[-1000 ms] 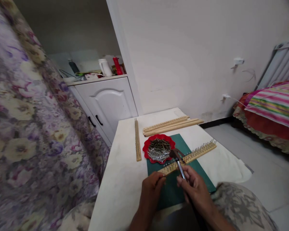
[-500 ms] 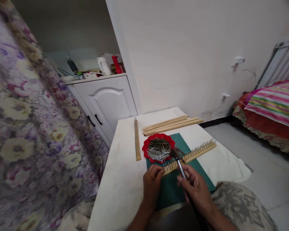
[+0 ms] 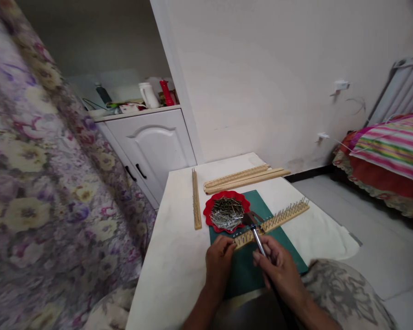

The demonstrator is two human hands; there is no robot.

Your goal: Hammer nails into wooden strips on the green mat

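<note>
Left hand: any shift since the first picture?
Yes, slightly. Judged against the red bowl, which hasn't visibly moved on the table, the left hand is now a bit closer to it.

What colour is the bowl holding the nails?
The bowl is red, with a scalloped rim; it shows best in the current head view.

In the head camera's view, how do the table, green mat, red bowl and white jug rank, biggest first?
1. Table
2. Green mat
3. Red bowl
White jug: farther back, so unsure against the bowl.
</note>
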